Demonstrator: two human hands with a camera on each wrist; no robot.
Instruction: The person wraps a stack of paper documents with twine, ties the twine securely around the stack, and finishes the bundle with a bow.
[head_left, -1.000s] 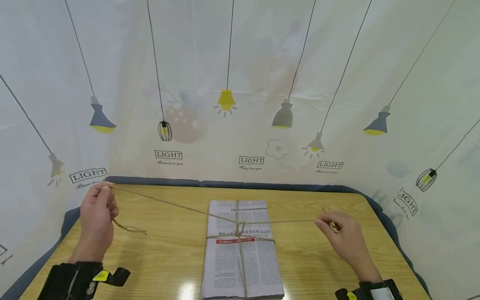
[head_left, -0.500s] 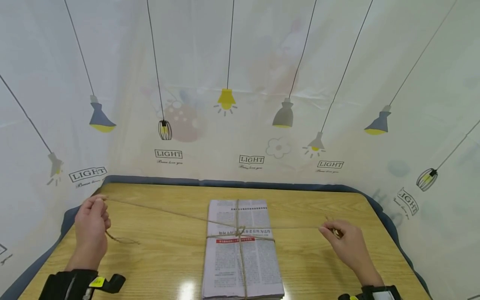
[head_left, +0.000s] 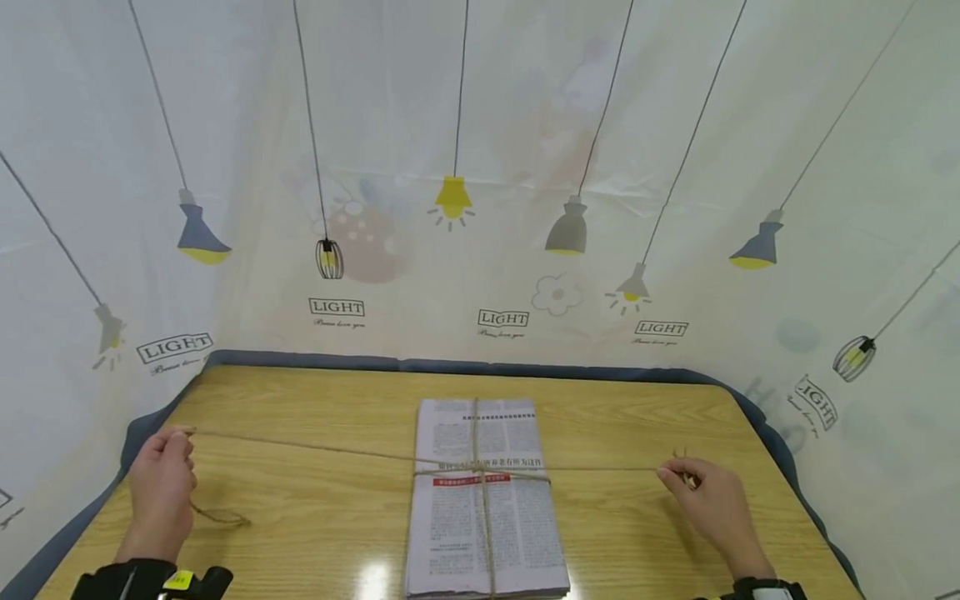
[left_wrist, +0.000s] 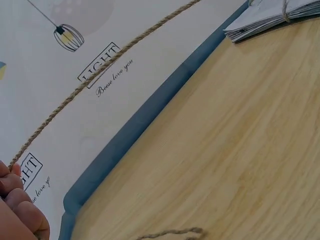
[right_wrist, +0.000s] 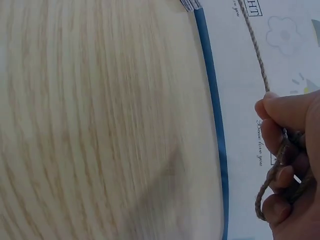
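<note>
A stack of newspapers [head_left: 450,525] lies on the table, bound crosswise with brown twine [head_left: 483,517]. From the crossing on top, two twine ends stretch out sideways, nearly straight. My left hand [head_left: 161,492] pinches one end far to the left, and a loose tail [left_wrist: 170,233] dangles below its fingers. My right hand [head_left: 708,504] pinches the other end between thumb and forefinger. In the right wrist view, a loop of spare twine [right_wrist: 262,195] hangs around the curled fingers of that hand. The crossing is too small to tell how the strands are knotted.
The wooden table [head_left: 315,500] has a dark blue edge [head_left: 525,371] along its far side and corners. Behind it hangs a pale sheet [head_left: 412,125] printed with lamps. A black strap [head_left: 150,579] wraps the left wrist.
Both hands have moved lower, the left hand down and further left, the right hand slightly down and right. The small open loop at the crossing has drawn down flat onto the newspapers.
</note>
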